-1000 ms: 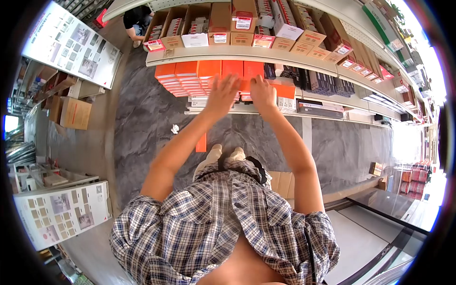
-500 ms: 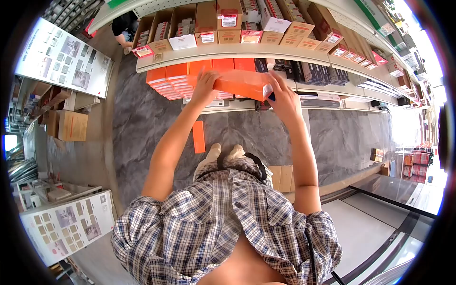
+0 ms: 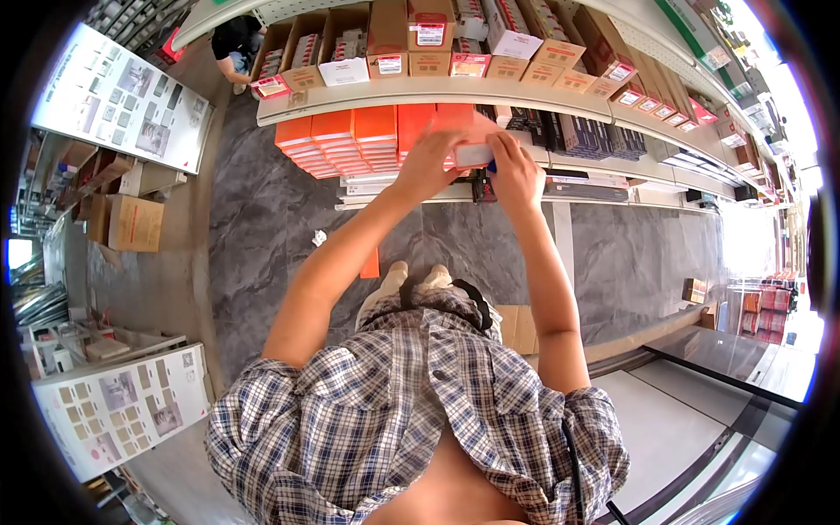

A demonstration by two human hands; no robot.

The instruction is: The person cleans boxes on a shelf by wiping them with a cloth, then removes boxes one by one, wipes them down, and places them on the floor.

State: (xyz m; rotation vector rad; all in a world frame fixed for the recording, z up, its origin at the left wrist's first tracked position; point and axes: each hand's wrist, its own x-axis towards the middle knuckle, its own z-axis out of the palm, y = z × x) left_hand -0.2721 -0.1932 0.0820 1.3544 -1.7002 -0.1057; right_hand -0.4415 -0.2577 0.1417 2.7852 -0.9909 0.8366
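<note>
An orange box (image 3: 458, 116) is held up before the lower shelf, turned so that its pale, whitish end faces me. My left hand (image 3: 426, 164) is closed around its left side. At its right side is my right hand (image 3: 518, 171), fingers bent and pressed to the box's end. A small dark-blue thing (image 3: 492, 165) shows at the right fingers, too little of it visible to name. Behind my hands, stacks of orange boxes (image 3: 337, 136) fill the left part of the lower shelf. On the floor, partly hidden by my left forearm, lies an orange piece (image 3: 371, 263).
Open cartons (image 3: 346, 61) line the upper shelf (image 3: 350, 102). Dark boxes (image 3: 595, 136) stand further right below. A crumpled white scrap (image 3: 319, 237) lies on the floor. Another person (image 3: 234, 51) is at the far left. Flattened cardboard (image 3: 518, 327) lies right of my feet.
The orange box has turned from lengthwise to end-on, and my left hand has come right, closer to my right hand. A white scrap now shows on the floor.
</note>
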